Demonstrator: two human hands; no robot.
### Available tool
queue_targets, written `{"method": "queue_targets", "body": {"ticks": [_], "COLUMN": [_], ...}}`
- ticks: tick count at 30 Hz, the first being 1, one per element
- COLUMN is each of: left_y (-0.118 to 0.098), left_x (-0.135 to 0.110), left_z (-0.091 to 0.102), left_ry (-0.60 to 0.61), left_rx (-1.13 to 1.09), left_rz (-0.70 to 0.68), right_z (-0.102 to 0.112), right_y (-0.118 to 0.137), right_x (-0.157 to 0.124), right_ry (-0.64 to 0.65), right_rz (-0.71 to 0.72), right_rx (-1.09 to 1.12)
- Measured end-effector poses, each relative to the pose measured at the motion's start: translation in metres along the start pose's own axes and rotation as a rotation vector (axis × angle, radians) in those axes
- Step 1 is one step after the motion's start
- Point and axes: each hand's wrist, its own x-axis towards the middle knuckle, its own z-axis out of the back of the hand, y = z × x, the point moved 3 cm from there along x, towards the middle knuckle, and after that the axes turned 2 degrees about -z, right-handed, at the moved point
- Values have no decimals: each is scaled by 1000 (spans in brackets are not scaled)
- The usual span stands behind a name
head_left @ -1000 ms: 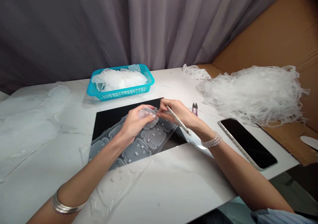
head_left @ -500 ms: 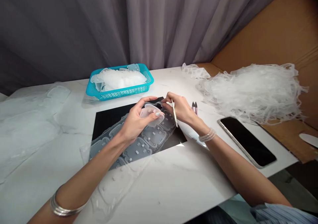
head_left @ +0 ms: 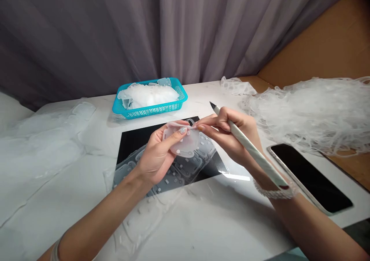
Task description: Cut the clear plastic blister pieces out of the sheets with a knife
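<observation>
My left hand [head_left: 157, 153] grips a small translucent, rubbery piece [head_left: 185, 147] with little raised knobs, its thumb pressed on the upper edge. My right hand [head_left: 234, 132] pinches that same edge from the right, fingertips touching the piece. Tucked between its fingers is a slim pale pen-shaped tool [head_left: 250, 147], black tip pointing up and away, its other end lying over the wrist. Beneath the hands, a clear sheet of several similar moulded pieces [head_left: 162, 184] lies partly on a black mat [head_left: 131, 139] and partly on the white table.
Behind the mat stands a blue basket [head_left: 150, 110] full of translucent pieces. At the right, a heap of stringy clear scraps [head_left: 312, 110] lies near a cardboard wall [head_left: 326, 41]. A phone [head_left: 309, 178] rests beside my right forearm. More clear sheets [head_left: 43, 141] cover the left side.
My right hand has turned, so the tool now points up and away. The piece in my left hand is tilted, and both hands' fingertips meet at its edge. The view has shifted.
</observation>
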Motion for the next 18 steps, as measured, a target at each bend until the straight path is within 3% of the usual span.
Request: {"method": "queue_targets", "body": {"ticks": [6, 11, 15, 18], "left_y": [-1, -2, -7, -11], "left_x": [-3, -2, 0, 1], "left_z": [-5, -1, 2, 2], "left_ry": [24, 79, 126, 151], "left_rx": [-123, -87, 24, 93], "left_rz": [50, 32, 25, 43], "right_z": [0, 1, 6, 9], "right_y": [3, 2, -7, -18], "right_x": [-2, -2, 0, 4], "right_ry": [-37, -36, -111, -110], "right_rz": [66, 92, -23, -167], "right_rx": [23, 61, 102, 263]}}
